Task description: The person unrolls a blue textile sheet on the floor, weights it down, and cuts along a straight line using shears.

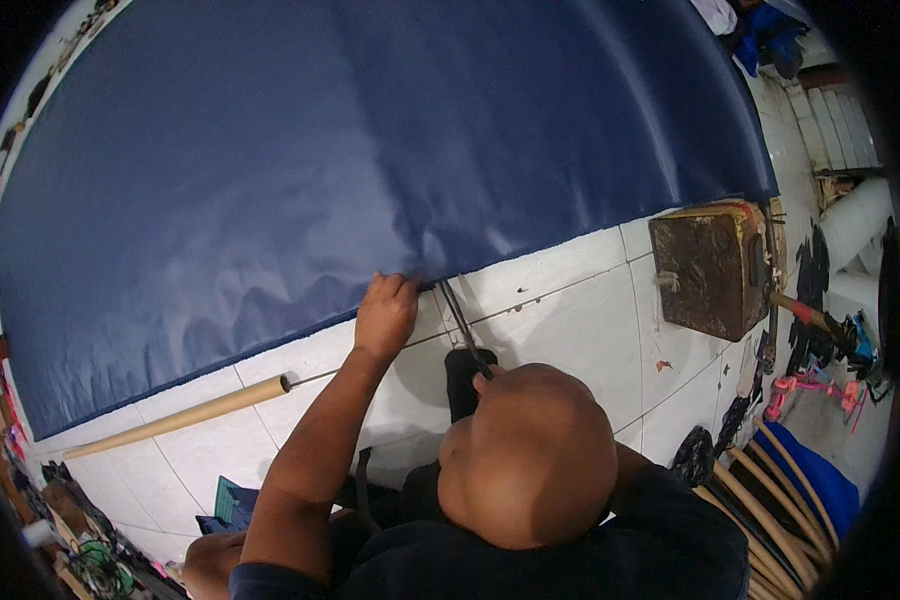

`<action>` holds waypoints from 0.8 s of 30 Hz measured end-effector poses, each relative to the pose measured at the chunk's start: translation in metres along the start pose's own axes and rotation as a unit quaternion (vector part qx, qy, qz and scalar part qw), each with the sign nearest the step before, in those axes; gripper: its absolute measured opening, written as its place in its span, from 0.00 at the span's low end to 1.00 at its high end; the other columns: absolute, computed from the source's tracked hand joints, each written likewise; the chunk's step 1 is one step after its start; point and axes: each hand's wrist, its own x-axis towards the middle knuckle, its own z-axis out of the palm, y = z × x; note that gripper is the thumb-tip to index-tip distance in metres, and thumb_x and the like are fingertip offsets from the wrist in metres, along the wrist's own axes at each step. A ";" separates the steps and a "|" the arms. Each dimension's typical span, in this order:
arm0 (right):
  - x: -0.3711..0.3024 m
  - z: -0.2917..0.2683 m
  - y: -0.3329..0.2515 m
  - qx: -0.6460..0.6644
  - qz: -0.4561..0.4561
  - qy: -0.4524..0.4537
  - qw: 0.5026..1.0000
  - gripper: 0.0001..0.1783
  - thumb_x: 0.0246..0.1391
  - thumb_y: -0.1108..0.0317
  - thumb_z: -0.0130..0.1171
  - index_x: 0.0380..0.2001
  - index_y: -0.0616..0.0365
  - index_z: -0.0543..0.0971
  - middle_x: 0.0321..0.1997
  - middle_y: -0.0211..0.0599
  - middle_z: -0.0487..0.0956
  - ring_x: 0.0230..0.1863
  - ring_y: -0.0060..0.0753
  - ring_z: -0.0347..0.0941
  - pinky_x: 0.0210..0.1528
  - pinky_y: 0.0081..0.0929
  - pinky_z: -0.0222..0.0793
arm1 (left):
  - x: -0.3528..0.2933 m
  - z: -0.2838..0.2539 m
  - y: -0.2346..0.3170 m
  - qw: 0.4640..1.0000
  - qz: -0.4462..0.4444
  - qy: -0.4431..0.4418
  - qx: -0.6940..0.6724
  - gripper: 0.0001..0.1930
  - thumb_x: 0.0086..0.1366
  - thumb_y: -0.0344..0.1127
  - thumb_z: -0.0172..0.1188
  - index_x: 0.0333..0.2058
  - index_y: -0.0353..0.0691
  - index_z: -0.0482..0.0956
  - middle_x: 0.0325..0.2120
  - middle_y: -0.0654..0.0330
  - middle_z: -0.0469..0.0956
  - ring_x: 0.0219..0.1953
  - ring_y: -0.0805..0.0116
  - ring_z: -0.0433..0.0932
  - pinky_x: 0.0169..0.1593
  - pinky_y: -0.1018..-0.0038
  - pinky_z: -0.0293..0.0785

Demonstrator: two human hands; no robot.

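Observation:
A large dark blue sheet (270, 170), smooth and slightly shiny like vinyl, spreads over the floor ahead of me. My left hand (385, 315) is closed on its near edge, fingers curled over the border, and the material wrinkles around it. Just right of that hand, a long narrow dark strip (460, 315) runs from the sheet's edge back toward me. At the strip's near end, only a few fingers of my right hand (484, 378) show, closed against it. A large rounded bare shape in front hides the rest of that hand and its forearm.
A cardboard tube (185, 415) lies along the sheet's near edge at left. A worn brown box (705, 270) stands at the sheet's right corner, beside a red-banded handle (802, 310). Several long tan rolls (770, 520) lie at lower right. White tiles (570, 310) make up the floor.

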 end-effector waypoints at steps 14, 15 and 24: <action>0.007 0.020 -0.009 0.004 -0.014 -0.008 1.000 0.30 0.58 0.42 0.59 0.40 0.65 0.77 0.37 0.46 0.79 0.41 0.42 0.73 0.45 0.39 0.68 | -0.006 0.004 0.000 0.999 0.015 0.047 -0.013 0.11 0.60 0.28 0.62 0.42 0.38 0.80 0.39 0.54 0.76 0.45 0.47 0.76 0.61 0.50 0.69; 0.006 0.021 -0.010 0.006 -0.017 -0.008 1.000 0.30 0.59 0.42 0.59 0.40 0.65 0.77 0.37 0.47 0.79 0.41 0.42 0.73 0.45 0.39 0.68 | -0.006 0.005 0.000 0.999 0.017 0.049 -0.017 0.12 0.59 0.28 0.62 0.43 0.39 0.80 0.39 0.54 0.76 0.45 0.47 0.76 0.62 0.49 0.67; 0.004 0.020 -0.014 0.002 -0.015 -0.007 1.000 0.31 0.59 0.41 0.58 0.38 0.65 0.76 0.35 0.47 0.79 0.39 0.43 0.74 0.44 0.40 0.68 | -0.009 0.007 0.001 0.998 0.013 0.060 -0.030 0.14 0.59 0.27 0.63 0.45 0.38 0.78 0.40 0.53 0.76 0.46 0.49 0.75 0.64 0.49 0.65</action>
